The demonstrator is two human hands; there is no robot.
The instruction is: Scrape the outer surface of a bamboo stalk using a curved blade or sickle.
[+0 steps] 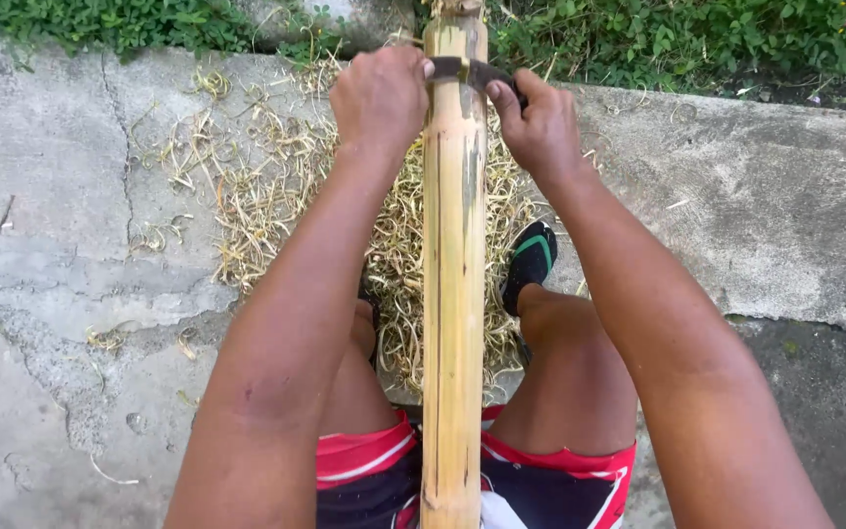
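Both arms reach forward, nearly straight, either side of a bamboo pole (453,294) that runs upright between the knees. The left hand (380,98) is clenched around one end of a dark blade (472,71) laid across the pole; the right hand (539,127) grips the other end (knuckles up). Pale shavings (276,186) litter the concrete (785,206) beneath the hands.

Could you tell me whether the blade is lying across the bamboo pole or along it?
Across. The blade crosses the bamboo pole near its far end, with the left hand and right hand gripping either side.
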